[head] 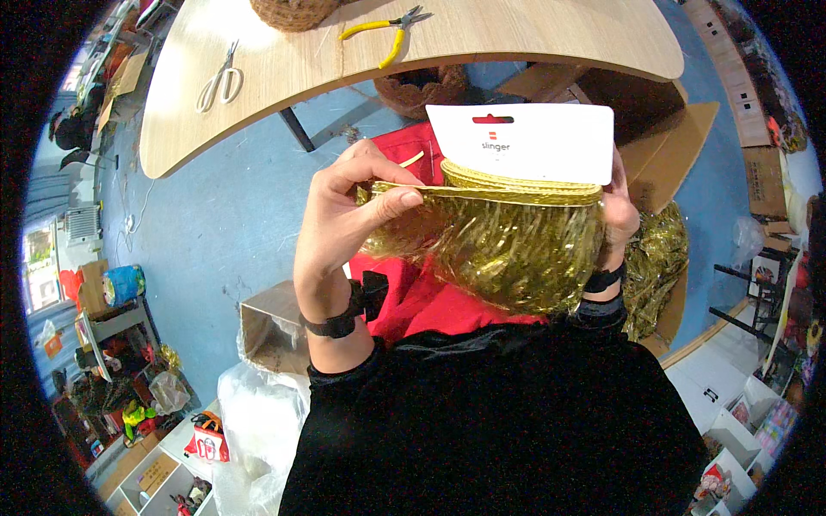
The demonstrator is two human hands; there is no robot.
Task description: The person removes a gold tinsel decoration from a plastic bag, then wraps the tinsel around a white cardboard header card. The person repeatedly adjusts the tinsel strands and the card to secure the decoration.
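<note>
Gold metallic tinsel fringe trim (516, 251) is held up over my lap, its woven top band wound in several layers. My left hand (361, 200) pinches the band's left part between thumb and index finger, and a short loose end sticks up beside the fingertips. At the right side my right hand (619, 206) grips the wound fringe and the white header card (523, 142), its fingers mostly hidden behind them. The card has a hang slot and bears writing. Red fabric (445, 309) lies beneath the fringe on my lap.
On the wooden table (490, 39) ahead are yellow-handled pliers (393, 32), white-handled scissors (222, 84) and a brown woven basket (293, 9). An open cardboard box (677, 148) stands at the right, near more gold fringe (658, 271). A carton (274, 329) stands at the left.
</note>
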